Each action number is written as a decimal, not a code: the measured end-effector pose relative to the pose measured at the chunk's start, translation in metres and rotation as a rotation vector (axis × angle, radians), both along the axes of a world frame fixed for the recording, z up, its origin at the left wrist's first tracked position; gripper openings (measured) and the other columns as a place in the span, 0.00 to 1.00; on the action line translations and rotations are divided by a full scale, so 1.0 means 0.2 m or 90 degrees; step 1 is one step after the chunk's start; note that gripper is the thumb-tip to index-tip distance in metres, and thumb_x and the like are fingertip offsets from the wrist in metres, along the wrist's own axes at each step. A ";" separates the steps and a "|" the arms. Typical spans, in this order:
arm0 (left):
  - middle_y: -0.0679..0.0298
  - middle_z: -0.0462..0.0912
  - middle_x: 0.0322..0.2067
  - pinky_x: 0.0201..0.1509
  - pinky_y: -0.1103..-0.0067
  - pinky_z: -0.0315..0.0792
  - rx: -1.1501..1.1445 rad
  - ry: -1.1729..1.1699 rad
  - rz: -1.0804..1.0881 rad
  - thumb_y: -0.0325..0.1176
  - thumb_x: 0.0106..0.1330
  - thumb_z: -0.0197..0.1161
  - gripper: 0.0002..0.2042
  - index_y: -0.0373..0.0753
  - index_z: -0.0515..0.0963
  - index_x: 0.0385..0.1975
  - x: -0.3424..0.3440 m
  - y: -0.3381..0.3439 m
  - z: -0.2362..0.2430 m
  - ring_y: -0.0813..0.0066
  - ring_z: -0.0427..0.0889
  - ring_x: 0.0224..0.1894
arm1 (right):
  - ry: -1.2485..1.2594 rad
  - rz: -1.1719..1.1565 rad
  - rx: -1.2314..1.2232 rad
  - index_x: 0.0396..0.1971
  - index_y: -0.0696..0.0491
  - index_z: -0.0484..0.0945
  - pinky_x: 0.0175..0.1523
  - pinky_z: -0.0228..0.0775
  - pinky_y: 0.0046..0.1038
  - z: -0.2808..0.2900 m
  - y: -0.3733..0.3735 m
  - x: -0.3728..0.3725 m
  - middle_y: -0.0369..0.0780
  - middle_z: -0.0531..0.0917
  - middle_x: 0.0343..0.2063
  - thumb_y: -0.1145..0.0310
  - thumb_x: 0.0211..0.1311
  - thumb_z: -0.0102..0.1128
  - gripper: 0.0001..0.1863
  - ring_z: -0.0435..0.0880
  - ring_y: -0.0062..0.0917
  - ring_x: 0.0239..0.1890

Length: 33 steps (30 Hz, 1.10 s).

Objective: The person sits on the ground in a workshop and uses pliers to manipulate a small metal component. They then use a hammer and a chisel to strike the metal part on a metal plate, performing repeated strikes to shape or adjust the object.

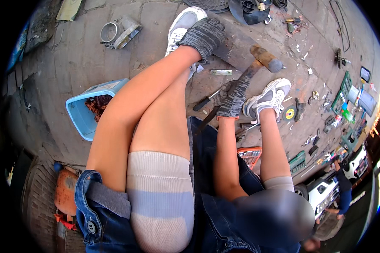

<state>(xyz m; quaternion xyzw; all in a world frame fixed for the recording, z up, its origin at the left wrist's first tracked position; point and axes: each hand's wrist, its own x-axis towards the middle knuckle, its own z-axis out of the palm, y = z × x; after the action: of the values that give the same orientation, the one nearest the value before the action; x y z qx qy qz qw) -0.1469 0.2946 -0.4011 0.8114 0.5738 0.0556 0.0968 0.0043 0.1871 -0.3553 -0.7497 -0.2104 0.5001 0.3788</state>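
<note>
My right hand (234, 99), in a grey knit glove, is wrapped round the handle of a hammer. The worn, rusty hammer head (266, 58) is raised above the ground between my shoes. My left hand (203, 38), gloved alike, reaches down beside my left shoe (179, 27) with its fingers curled; what they grip, if anything, is hidden. A dark flat metal plate (238, 48) lies just right of that hand. Between the hands is a small metal strip (221, 72). Left of my right hand rests a black-handled tool (202, 104) with a thin shaft.
A light blue bin (78, 122) with reddish-brown stuff inside stands at my left. Beyond it lies a metal housing (121, 33). An orange tool case (250, 156), a yellow disc (289, 113) and green cases (341, 92) lie rightward. A person (344, 187) bends by a white car.
</note>
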 end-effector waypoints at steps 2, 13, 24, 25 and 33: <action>0.63 0.75 0.37 0.52 0.72 0.67 0.005 0.001 -0.006 0.30 0.54 0.53 0.09 0.43 0.77 0.34 0.00 -0.02 0.01 0.67 0.74 0.46 | -0.137 0.146 0.141 0.23 0.50 0.73 0.20 0.60 0.20 -0.08 -0.03 0.06 0.34 0.74 0.14 0.49 0.62 0.47 0.20 0.70 0.18 0.15; 0.64 0.75 0.43 0.58 0.73 0.63 -0.007 0.002 0.012 0.29 0.53 0.53 0.10 0.42 0.77 0.35 -0.03 0.00 0.04 0.67 0.69 0.53 | 0.148 -0.017 -0.219 0.18 0.47 0.71 0.16 0.58 0.19 -0.09 0.00 -0.02 0.34 0.71 0.11 0.45 0.59 0.51 0.22 0.66 0.19 0.11; 0.62 0.76 0.40 0.56 0.74 0.64 0.060 0.007 -0.011 0.31 0.53 0.53 0.09 0.42 0.78 0.33 -0.03 -0.01 0.02 0.67 0.72 0.49 | 0.041 -0.203 -0.097 0.18 0.49 0.70 0.11 0.51 0.19 -0.06 0.04 0.14 0.33 0.70 0.10 0.44 0.58 0.51 0.23 0.62 0.18 0.08; 0.63 0.76 0.40 0.55 0.74 0.65 0.061 -0.001 -0.014 0.31 0.53 0.53 0.09 0.42 0.79 0.33 -0.02 0.01 0.02 0.67 0.72 0.49 | -0.014 -0.234 -0.067 0.18 0.49 0.70 0.12 0.49 0.18 -0.04 0.04 0.12 0.32 0.68 0.10 0.44 0.58 0.52 0.23 0.61 0.16 0.08; 0.66 0.76 0.39 0.53 0.73 0.66 0.087 -0.009 -0.040 0.33 0.54 0.53 0.10 0.46 0.77 0.35 -0.02 -0.04 0.05 0.69 0.73 0.47 | -0.537 0.100 -0.438 0.41 0.69 0.74 0.47 0.68 0.34 -0.29 -0.08 0.31 0.57 0.78 0.40 0.39 0.53 0.53 0.40 0.78 0.46 0.43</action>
<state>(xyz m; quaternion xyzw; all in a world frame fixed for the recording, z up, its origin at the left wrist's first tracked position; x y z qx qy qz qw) -0.1509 0.2869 -0.3917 0.8333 0.5422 0.0971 0.0472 0.0654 0.1704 -0.4138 -0.9478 -0.2241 0.2226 -0.0438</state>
